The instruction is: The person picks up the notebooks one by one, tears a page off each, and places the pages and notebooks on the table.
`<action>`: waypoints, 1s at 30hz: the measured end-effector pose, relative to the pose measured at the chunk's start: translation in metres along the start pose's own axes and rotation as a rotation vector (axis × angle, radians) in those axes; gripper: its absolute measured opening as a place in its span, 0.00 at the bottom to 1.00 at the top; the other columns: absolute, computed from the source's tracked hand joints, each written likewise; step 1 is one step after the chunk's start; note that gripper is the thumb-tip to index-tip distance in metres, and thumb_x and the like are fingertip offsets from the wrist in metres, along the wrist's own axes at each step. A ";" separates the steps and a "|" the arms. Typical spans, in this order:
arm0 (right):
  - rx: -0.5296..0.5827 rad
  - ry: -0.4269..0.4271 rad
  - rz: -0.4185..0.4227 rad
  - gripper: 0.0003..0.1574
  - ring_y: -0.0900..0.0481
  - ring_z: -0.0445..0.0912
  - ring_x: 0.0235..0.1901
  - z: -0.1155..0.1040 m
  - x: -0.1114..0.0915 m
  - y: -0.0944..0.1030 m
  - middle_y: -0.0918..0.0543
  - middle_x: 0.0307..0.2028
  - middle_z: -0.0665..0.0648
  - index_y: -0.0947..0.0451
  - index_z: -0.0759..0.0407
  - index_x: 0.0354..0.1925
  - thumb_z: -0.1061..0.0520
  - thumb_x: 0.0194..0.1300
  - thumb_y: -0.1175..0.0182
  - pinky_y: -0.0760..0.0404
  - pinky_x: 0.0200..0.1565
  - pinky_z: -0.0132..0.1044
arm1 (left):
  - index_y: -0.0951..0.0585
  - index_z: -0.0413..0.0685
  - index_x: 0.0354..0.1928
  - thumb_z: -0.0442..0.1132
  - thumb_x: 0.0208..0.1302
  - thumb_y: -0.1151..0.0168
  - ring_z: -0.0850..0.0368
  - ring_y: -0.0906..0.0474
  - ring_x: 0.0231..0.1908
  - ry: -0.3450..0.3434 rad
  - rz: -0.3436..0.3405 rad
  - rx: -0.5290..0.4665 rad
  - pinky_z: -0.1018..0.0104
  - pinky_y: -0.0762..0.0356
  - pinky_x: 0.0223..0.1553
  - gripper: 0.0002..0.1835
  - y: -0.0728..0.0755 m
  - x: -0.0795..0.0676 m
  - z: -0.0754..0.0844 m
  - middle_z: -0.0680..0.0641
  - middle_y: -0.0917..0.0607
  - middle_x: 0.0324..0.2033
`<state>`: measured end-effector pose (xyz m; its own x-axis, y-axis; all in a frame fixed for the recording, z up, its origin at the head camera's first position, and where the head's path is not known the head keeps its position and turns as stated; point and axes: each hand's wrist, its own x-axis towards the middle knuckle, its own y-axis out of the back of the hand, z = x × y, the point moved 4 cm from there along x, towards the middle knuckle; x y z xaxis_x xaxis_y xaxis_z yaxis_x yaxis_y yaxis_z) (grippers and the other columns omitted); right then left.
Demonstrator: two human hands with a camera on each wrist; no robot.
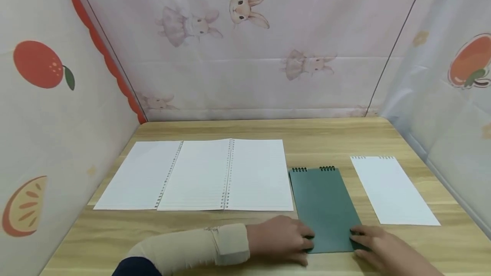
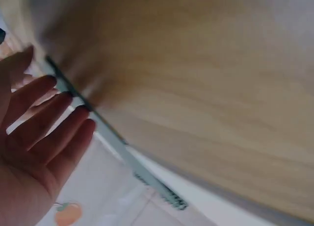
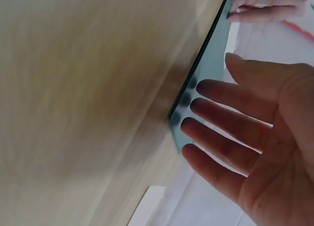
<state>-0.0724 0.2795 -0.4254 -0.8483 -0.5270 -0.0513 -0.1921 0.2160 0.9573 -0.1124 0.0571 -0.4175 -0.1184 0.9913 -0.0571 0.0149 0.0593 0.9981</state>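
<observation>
A dark green notepad [image 1: 324,208], spiral-bound along its far edge, lies on the wooden table with its cover up. My left hand [image 1: 280,237] is at the lower left edge of the pad. In the left wrist view, its fingers [image 2: 64,128] extend, slightly bent, with the tips right at the pad's side. At the opposite lower corner is my right hand [image 1: 383,248], fingertips over the cover's edge. The right wrist view has these fingers [image 3: 228,133] nearly straight and spread, the thumb [image 3: 245,69] apart from them.
Left of the pad, white lined spiral notebooks [image 1: 261,178] lie spread open side by side. A small white top-bound notepad [image 1: 395,191] rests to the right. Printed cloth walls [image 1: 245,76] enclose the wooden table [image 1: 153,237] at the back and sides.
</observation>
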 end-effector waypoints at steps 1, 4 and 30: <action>-0.003 0.003 -0.016 0.26 0.18 0.59 0.43 -0.002 -0.001 -0.003 0.19 0.48 0.61 0.17 0.69 0.44 0.47 0.60 0.34 0.17 0.37 0.43 | 0.18 0.59 0.51 0.61 0.70 0.54 0.69 0.25 0.51 -0.005 0.000 0.013 0.79 0.26 0.48 0.22 0.000 -0.002 0.003 0.57 0.20 0.54; -0.029 0.009 -0.059 0.33 0.19 0.60 0.44 -0.006 -0.003 -0.011 0.20 0.50 0.64 0.19 0.71 0.46 0.42 0.60 0.36 0.17 0.38 0.43 | 0.19 0.57 0.54 0.63 0.71 0.60 0.66 0.25 0.52 -0.013 -0.013 0.068 0.78 0.26 0.48 0.27 0.001 -0.009 0.011 0.54 0.21 0.57; -0.007 -0.193 -0.217 0.47 0.29 0.70 0.56 0.025 0.081 0.031 0.34 0.61 0.79 0.31 0.79 0.58 0.38 0.64 0.41 0.28 0.54 0.61 | 0.20 0.59 0.55 0.65 0.70 0.58 0.55 0.42 0.70 0.435 -0.115 -0.171 0.55 0.40 0.67 0.27 -0.001 0.026 -0.092 0.57 0.31 0.66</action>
<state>-0.1594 0.2638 -0.4072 -0.8660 -0.3938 -0.3081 -0.3767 0.1088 0.9199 -0.2071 0.0716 -0.4179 -0.5143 0.8365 -0.1893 -0.1821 0.1092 0.9772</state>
